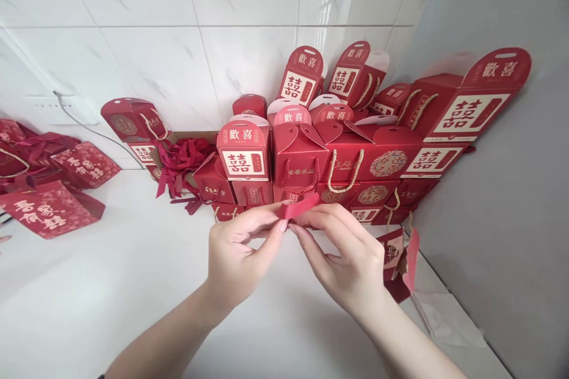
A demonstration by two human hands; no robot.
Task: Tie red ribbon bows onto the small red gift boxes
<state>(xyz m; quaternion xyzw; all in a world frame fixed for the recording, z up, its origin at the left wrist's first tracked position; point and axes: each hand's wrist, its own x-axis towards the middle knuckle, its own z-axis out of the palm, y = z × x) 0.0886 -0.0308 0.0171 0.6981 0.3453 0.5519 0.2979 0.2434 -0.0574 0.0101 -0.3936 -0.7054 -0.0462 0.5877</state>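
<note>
My left hand (pixel 237 254) and my right hand (pixel 344 254) meet above the white counter (pixel 133 284), fingertips pinched together on a short red ribbon (pixel 297 208). The ribbon sticks out upward and to the right between my fingers. Right behind my hands rises a pile of red gift boxes (pixel 320 154) with rope handles and gold characters. The nearest box in front has a cream label (pixel 243 151).
A heap of loose red ribbons (pixel 180 163) lies in a cardboard box left of the pile. Flat red paper bags (pixel 48 207) lie at the far left. An unfolded red box (pixel 400 260) leans by the grey wall on the right. A grey cable (pixel 89 124) runs along the tiled wall.
</note>
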